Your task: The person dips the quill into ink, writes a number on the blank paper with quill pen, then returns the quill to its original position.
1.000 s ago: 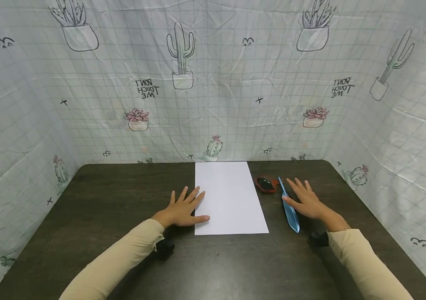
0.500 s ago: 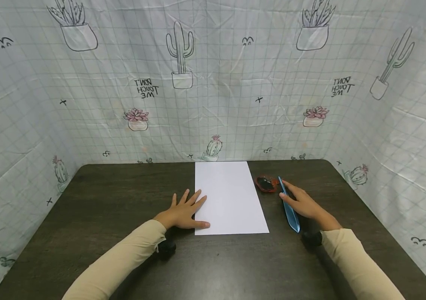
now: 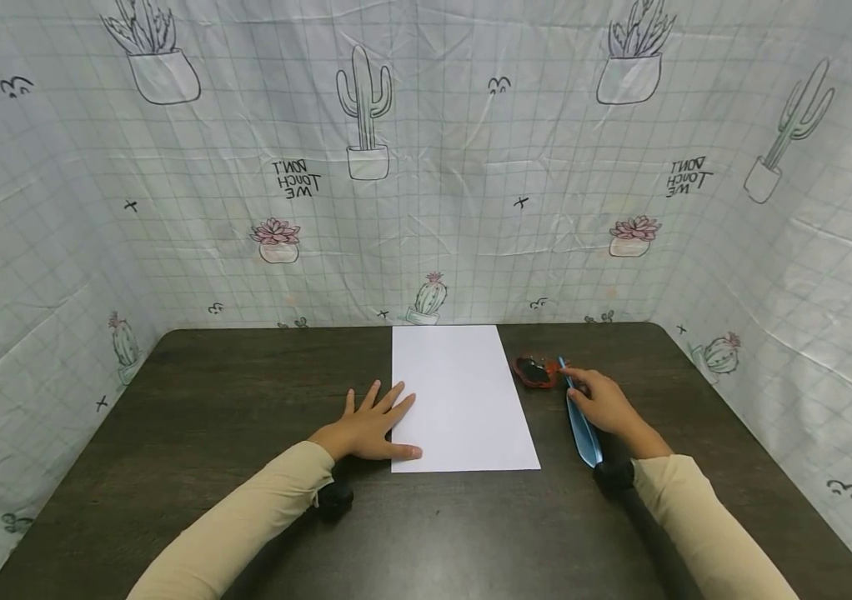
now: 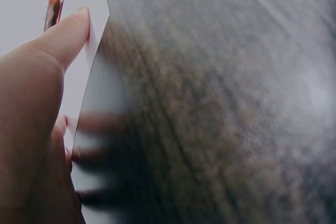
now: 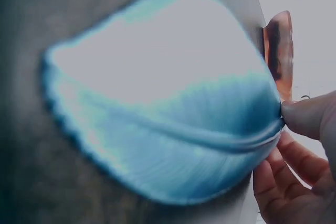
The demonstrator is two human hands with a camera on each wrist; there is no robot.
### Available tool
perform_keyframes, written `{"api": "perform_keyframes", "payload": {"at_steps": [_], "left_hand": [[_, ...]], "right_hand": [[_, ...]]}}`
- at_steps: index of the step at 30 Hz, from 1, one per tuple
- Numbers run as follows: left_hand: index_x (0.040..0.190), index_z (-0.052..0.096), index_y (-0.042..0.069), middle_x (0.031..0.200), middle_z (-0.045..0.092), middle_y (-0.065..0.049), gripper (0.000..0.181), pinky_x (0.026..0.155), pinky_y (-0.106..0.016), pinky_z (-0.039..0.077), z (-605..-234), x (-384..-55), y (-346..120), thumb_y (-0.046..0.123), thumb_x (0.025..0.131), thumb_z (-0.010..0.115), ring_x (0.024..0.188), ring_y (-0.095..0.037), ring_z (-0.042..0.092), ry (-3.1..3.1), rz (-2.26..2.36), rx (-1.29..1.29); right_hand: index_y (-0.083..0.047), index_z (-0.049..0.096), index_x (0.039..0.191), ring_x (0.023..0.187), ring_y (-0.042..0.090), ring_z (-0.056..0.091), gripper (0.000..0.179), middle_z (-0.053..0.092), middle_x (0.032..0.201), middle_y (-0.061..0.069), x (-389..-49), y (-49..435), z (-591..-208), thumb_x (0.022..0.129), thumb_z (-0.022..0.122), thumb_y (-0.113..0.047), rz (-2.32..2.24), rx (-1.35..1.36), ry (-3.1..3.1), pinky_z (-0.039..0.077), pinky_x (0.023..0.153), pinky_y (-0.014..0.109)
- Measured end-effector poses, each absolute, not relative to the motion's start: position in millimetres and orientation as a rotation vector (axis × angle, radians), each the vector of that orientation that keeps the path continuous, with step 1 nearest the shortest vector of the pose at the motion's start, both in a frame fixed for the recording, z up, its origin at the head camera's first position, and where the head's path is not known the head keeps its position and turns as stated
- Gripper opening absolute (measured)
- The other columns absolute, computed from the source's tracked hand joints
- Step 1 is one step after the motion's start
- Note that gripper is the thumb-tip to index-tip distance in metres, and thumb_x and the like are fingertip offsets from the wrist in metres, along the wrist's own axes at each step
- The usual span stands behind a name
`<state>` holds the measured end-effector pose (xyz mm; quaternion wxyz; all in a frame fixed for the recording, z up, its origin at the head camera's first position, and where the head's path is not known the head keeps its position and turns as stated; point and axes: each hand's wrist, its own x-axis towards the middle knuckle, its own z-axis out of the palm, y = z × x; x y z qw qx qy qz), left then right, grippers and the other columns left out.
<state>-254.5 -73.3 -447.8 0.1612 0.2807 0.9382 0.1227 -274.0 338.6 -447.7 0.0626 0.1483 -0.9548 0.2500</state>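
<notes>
A sheet of white paper [image 3: 463, 408] lies flat on the table. My left hand [image 3: 368, 429] rests with spread fingers on its left edge, the thumb [image 4: 65, 38] lying over the paper in the left wrist view. To the right is a shiny blue leaf-shaped piece [image 3: 583, 433] with a narrow stem and a central rib, its broad end towards me. My right hand [image 3: 606, 404] pinches it near the stem. In the right wrist view, the thumb [image 5: 307, 119] is on its edge and curled fingers [image 5: 283, 177] are below; the stem is mostly hidden there.
An amber-red and dark, glossy lobed object [image 3: 536, 372] lies just left of the stem, between it and the paper. Dark wood-look tabletop [image 3: 246, 375] surrounds everything. A white printed cloth [image 3: 441, 167] hangs behind and at both sides.
My right hand has moved left onto the blue leaf-shaped piece, its spread fingers curling to pinch it. My left hand has stayed on the paper.
</notes>
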Motion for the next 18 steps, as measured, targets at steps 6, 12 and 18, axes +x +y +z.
{"api": "perform_keyframes", "payload": {"at_steps": [6,12,18], "left_hand": [[0.156,0.013,0.026,0.162,0.0,-0.002,0.089,0.106,-0.071,-0.004,-446.7,-254.0,-72.9,0.067,0.087,0.052,0.146,-0.039,-0.006,2.683,0.351,0.794],[0.156,0.013,0.024,0.162,0.0,-0.003,0.089,0.106,-0.071,-0.004,-444.5,-252.6,-73.6,0.066,0.088,0.052,0.146,-0.039,-0.006,2.672,0.36,0.801],[0.156,0.013,0.024,0.162,0.0,-0.003,0.089,0.106,-0.071,-0.003,-442.8,-252.3,-73.8,0.066,0.088,0.052,0.146,-0.04,-0.007,2.668,0.363,0.806]], "right_hand": [[0.004,0.057,0.129,0.062,0.019,0.052,0.036,0.057,0.095,0.024,-278.4,338.4,-448.8,0.094,0.058,-0.005,0.8,0.366,-2.913,0.04,0.055,0.032],[0.004,0.059,0.126,0.084,0.033,0.065,0.034,0.055,0.121,0.035,-279.8,338.7,-448.9,0.093,0.06,-0.006,0.808,0.356,-2.92,0.049,0.059,0.035],[0.005,0.058,0.127,0.088,0.037,0.067,0.035,0.056,0.121,0.035,-280.4,339.3,-446.3,0.094,0.059,-0.005,0.853,0.331,-2.923,0.05,0.058,0.035]]}}
